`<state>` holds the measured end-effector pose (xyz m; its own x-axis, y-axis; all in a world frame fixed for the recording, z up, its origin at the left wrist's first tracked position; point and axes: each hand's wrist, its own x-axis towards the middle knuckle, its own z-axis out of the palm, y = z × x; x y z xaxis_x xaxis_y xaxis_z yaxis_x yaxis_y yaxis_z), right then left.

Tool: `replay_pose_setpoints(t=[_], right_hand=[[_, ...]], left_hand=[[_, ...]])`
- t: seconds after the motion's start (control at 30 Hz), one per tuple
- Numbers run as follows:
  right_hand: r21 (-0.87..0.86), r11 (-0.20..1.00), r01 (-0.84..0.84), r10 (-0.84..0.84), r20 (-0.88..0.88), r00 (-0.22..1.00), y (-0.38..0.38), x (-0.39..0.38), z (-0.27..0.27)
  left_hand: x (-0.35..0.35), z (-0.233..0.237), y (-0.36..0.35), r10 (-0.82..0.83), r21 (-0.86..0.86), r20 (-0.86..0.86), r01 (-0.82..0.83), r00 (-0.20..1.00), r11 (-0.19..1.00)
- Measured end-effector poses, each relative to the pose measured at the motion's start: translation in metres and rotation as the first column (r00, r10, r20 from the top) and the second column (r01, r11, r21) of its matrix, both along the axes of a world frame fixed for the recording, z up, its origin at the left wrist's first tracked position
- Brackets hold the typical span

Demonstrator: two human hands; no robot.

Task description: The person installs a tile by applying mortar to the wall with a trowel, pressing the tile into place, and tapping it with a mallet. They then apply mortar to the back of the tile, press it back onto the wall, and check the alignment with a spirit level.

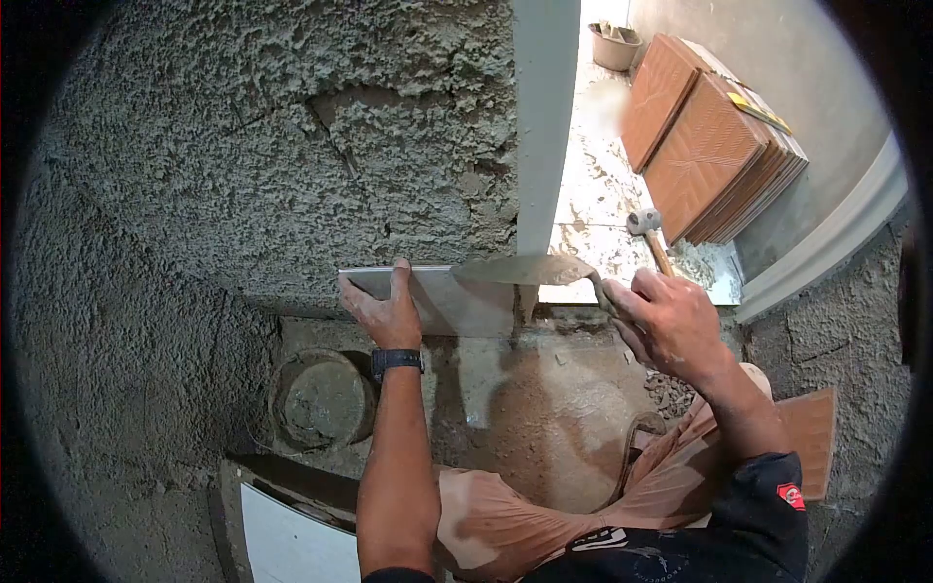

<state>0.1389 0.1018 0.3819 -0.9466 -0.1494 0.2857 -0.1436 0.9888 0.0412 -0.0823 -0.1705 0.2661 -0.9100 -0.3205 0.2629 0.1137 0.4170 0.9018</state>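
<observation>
A light rectangular tile (462, 306) stands on edge against the base of the rough mortared wall, beside the door frame. My left hand (386, 309) grips its left part, with the thumb and fingers spread over its top edge and face. In my right hand (671, 321) is a trowel (525, 269), its fingers wrapped round the handle. The trowel's blade points left and lies at the tile's top edge, over its right part; whether the two touch is hard to tell.
A round bucket (323, 400) stands left of my left forearm. A white panel (287, 534) lies at the lower left. Beyond the doorway are a mallet (649, 233), stacked brown tiles (690, 146) and a small tub (614, 49). Another brown tile (812, 437) is at right.
</observation>
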Motion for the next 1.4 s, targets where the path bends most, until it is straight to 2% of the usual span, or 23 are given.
replay_pose_setpoints(t=[0.1, 0.33, 0.4, 0.43, 0.67, 0.73, 0.8, 0.9, 0.97, 1.0, 1.07, 1.1, 1.13, 1.2, 1.27, 1.3, 1.37, 1.4], right_hand=[[-0.047, 0.999, 0.008, -0.004, 0.086, 0.996, 0.001, -0.002, 0.000], [-0.126, 0.992, 0.011, 0.001, 0.096, 0.995, 0.000, -0.002, -0.001], [-0.111, 0.993, 0.025, -0.012, 0.119, 0.993, 0.000, -0.004, -0.004], [-0.199, 0.980, 0.002, 0.014, 0.078, 0.997, 0.000, -0.003, -0.009], [-0.173, 0.985, 0.005, 0.011, 0.091, 0.996, -0.002, -0.002, -0.020], [-0.353, 0.936, 0.008, -0.003, 0.014, 1.000, -0.004, 0.005, -0.027], [-0.374, 0.927, -0.013, 0.012, -0.005, 1.000, -0.005, 0.008, -0.028], [-0.393, 0.918, 0.044, -0.030, 0.041, 0.999, -0.007, 0.014, -0.026], [-0.531, 0.847, 0.010, -0.027, -0.024, 0.999, -0.008, 0.017, -0.035], [-0.529, 0.849, 0.013, -0.028, -0.020, 0.999, -0.010, 0.021, -0.041], [-0.606, 0.789, 0.098, -0.097, 0.034, 0.995, -0.016, 0.034, -0.059], [-0.667, 0.716, 0.206, -0.151, 0.140, 0.979, -0.021, 0.042, -0.070], [-0.667, 0.715, 0.210, -0.154, 0.142, 0.978, -0.030, 0.051, -0.092], [-0.765, 0.485, 0.424, -0.352, 0.273, 0.895, -0.054, 0.072, -0.147], [-0.771, 0.356, 0.528, -0.387, 0.393, 0.834, -0.080, 0.086, -0.180], [-0.771, 0.348, 0.533, -0.392, 0.397, 0.830, -0.092, 0.093, -0.197], [-0.768, 0.234, 0.596, -0.352, 0.504, 0.788, -0.109, 0.101, -0.230], [-0.763, 0.221, 0.608, -0.360, 0.515, 0.778, -0.114, 0.102, -0.243]], left_hand=[[0.002, 0.001, -0.002, -0.018, -0.005, -0.010, 0.018, 1.000, 1.000], [0.003, -0.004, -0.008, -0.060, -0.010, -0.012, 0.060, 0.998, 0.998], [0.004, -0.001, -0.008, -0.072, 0.038, -0.021, 0.072, 0.997, 0.997], [0.003, 0.001, -0.008, -0.078, 0.035, -0.021, 0.079, 0.997, 0.996], [0.001, -0.002, -0.011, -0.015, -0.053, -0.022, 0.014, 1.000, 0.998], [0.002, -0.002, -0.013, -0.008, -0.058, -0.033, 0.006, 0.999, 0.998], [0.003, 0.001, -0.012, -0.010, -0.058, -0.027, 0.009, 1.000, 0.998], [0.005, 0.003, -0.009, -0.007, -0.027, -0.026, 0.006, 1.000, 1.000], [0.004, 0.002, -0.009, -0.004, -0.015, -0.032, 0.004, 0.999, 1.000], [0.004, 0.001, -0.009, -0.012, -0.012, -0.038, 0.011, 0.999, 1.000], [0.003, 0.000, -0.009, -0.021, -0.008, -0.040, 0.021, 0.999, 1.000], [0.003, 0.000, -0.008, -0.023, 0.003, -0.044, 0.023, 0.999, 1.000], [0.003, 0.001, -0.008, -0.024, 0.013, -0.049, 0.025, 0.999, 1.000], [0.003, 0.000, -0.006, -0.038, 0.051, -0.045, 0.040, 0.998, 0.998], [0.002, 0.000, -0.006, -0.046, 0.087, -0.050, 0.050, 0.998, 0.995], [0.002, -0.001, -0.007, -0.039, 0.060, -0.055, 0.042, 0.998, 0.997], [0.000, -0.003, -0.008, -0.045, 0.028, -0.053, 0.046, 0.998, 0.999], [-0.001, -0.004, -0.008, -0.052, 0.070, -0.071, 0.057, 0.996, 0.996]])
